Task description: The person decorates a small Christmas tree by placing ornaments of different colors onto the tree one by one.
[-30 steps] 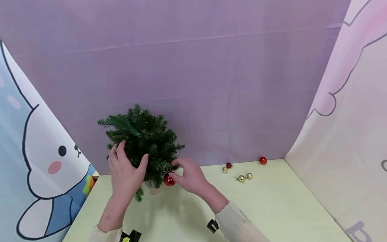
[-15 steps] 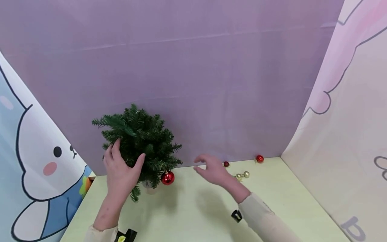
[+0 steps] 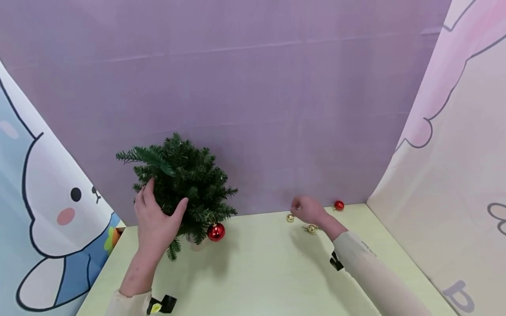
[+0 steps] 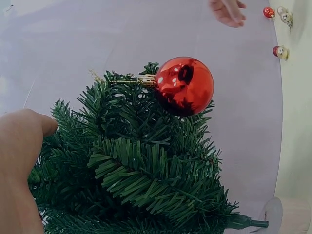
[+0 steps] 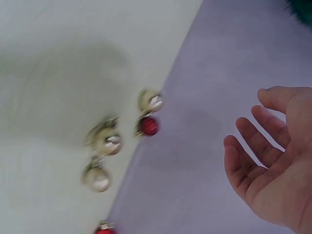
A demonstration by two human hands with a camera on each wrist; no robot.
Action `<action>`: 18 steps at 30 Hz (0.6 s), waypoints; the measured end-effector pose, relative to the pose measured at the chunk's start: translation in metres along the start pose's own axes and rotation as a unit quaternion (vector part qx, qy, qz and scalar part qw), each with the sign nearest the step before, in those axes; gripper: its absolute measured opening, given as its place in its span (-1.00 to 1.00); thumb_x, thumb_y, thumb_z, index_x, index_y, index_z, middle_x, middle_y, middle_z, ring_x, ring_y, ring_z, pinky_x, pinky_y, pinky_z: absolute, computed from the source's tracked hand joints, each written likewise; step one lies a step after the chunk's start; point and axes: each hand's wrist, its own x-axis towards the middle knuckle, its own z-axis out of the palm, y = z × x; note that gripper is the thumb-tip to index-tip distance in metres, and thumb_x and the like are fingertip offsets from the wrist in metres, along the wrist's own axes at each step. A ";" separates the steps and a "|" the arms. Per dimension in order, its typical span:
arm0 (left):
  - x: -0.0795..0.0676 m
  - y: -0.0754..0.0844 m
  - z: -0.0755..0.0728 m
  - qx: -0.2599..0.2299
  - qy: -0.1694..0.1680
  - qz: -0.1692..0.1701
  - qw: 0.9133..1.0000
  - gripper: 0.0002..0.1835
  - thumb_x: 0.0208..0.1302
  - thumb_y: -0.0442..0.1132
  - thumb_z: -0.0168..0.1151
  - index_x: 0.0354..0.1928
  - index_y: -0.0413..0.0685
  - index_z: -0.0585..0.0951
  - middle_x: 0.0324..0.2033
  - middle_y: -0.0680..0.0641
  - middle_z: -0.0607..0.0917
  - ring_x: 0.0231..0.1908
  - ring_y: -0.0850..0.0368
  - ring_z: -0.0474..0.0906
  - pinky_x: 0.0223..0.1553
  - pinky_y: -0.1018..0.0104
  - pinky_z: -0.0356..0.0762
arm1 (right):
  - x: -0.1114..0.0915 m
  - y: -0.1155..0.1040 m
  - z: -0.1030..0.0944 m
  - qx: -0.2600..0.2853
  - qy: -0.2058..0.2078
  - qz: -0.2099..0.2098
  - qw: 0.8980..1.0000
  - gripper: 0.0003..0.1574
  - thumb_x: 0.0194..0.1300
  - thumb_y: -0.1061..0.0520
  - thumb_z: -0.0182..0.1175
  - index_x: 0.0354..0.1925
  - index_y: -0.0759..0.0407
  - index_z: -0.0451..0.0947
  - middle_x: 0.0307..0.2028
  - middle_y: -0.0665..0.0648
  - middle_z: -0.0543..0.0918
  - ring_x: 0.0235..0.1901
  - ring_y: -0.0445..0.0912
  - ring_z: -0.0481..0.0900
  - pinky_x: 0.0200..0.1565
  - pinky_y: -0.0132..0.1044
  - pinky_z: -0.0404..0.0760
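A small artificial Christmas tree (image 3: 189,184) stands at the left of the table on a pale round base (image 4: 295,213). My left hand (image 3: 156,224) is spread against its near left side, fingertips among the branches. From a lower right branch hangs a shiny red bauble (image 4: 186,87) by a gold loop. Over at the right, my right hand (image 3: 310,210) hovers above the small baubles, its fingers loosely bent and holding nothing in the right wrist view. Below it lie gold baubles (image 5: 108,141) and a dark red bauble (image 5: 149,126), which the hand hides in the head view.
A small red bauble (image 3: 338,205) lies farther right by the back edge of the table (image 3: 261,272). A purple cloth backdrop (image 3: 253,105) rises behind, and printed cloth panels with cartoon figures (image 3: 67,206) close in both sides.
My right hand has left the hanging red bauble and moved right, over the small baubles. My left hand has stayed against the tree.
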 end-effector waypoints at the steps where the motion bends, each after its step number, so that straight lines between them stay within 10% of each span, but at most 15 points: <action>1: 0.000 0.001 0.000 0.002 0.000 -0.006 1.000 0.03 0.20 0.21 0.29 0.55 0.20 -0.09 0.43 -0.23 0.05 0.37 -0.29 -0.01 0.12 -0.38 0.18 | 0.004 0.007 0.002 -0.010 -0.001 -0.005 1.000 -0.92 0.24 0.17 0.28 -0.32 0.18 0.64 -0.36 0.05 0.64 -0.28 -0.03 0.58 -0.19 -0.07 0.57; 18: -0.003 0.006 0.005 0.023 0.007 -0.042 0.999 0.04 0.21 0.24 0.27 0.55 0.28 -0.14 0.41 -0.24 0.08 0.34 -0.32 0.05 0.10 -0.39 0.22 | 0.049 0.057 0.065 -0.078 -0.051 0.024 0.995 -0.62 0.16 0.07 0.34 -0.03 0.13 0.62 -0.18 0.07 0.66 -0.19 -0.01 0.60 -0.28 -0.08 0.58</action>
